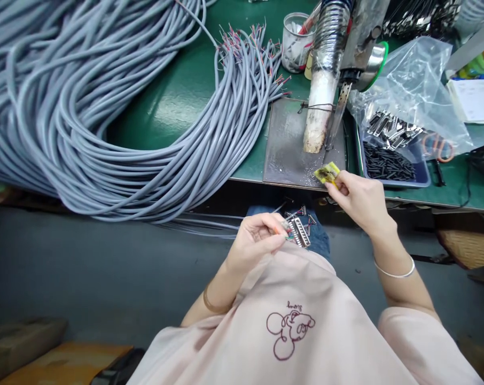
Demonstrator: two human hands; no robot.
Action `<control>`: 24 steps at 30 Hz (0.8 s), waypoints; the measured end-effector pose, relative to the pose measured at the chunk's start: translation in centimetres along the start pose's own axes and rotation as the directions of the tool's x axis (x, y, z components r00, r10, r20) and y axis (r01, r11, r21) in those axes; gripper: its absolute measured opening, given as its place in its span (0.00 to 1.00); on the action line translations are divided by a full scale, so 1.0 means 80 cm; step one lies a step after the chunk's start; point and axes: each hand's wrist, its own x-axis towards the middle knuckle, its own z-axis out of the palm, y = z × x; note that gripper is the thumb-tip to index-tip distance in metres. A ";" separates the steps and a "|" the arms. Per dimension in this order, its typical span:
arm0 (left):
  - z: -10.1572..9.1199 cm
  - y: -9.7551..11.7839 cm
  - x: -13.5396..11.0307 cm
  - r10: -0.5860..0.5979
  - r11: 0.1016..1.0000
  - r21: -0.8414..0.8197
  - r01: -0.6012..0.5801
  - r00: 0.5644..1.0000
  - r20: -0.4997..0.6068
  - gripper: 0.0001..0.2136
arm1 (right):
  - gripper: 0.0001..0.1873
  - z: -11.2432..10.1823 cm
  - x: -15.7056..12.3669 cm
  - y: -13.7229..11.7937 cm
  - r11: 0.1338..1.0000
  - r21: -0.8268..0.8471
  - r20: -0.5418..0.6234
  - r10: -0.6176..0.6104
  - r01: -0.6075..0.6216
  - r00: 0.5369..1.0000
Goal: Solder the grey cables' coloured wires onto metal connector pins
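Note:
My left hand (262, 235) is closed in a pinch over my lap, on the thin coloured wires at the end of a grey cable (220, 227). Just past its fingertips is a metal multi-pin connector (299, 231); whether the pinched wires join it is hard to see. Several smaller connector ends (311, 220) lie behind it on my lap. My right hand (360, 200) grips a small yellow sponge (325, 172) with dark stains, between thumb and fingers. The sponge is at the front edge of a dark metal plate (286, 144), which carries small bright specks.
A large bundle of grey cables (146, 160) covers the bench's left side. Over the plate hang an extraction hose (320, 107) and a narrow metal guide (340, 115) by a solder reel (374, 67). At right stands a blue tray (410, 182) with black sleeves (388, 163) and bagged metal parts (392, 128).

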 end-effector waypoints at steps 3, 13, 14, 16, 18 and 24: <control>0.017 0.004 0.022 -0.022 0.993 0.118 0.020 1.000 0.022 0.08 | 0.14 0.001 0.001 0.012 0.993 -0.020 -0.142 0.112 -0.116 0.983; 0.048 -0.030 0.115 0.077 0.991 0.120 -0.053 0.977 -0.200 0.12 | 0.08 0.001 -0.022 -0.021 0.880 0.473 -0.475 0.212 0.044 0.854; 0.048 -0.032 0.118 0.079 0.991 0.121 -0.054 0.975 -0.208 0.12 | 0.08 0.004 -0.022 -0.023 0.899 0.430 -0.473 0.150 0.079 0.868; 0.049 -0.034 0.120 0.079 0.991 0.122 -0.053 0.973 -0.217 0.12 | 0.07 0.013 -0.019 -0.025 0.909 0.394 -0.449 0.060 0.137 0.891; 0.051 -0.034 0.122 0.071 0.991 0.124 -0.044 0.972 -0.223 0.12 | 0.06 0.019 -0.015 -0.024 0.895 0.423 -0.410 0.049 0.143 0.911; 0.058 -0.031 0.125 0.123 0.974 0.214 -0.078 0.971 -0.204 0.11 | 0.09 0.025 -0.009 -0.025 0.898 0.418 -0.458 0.079 0.136 0.886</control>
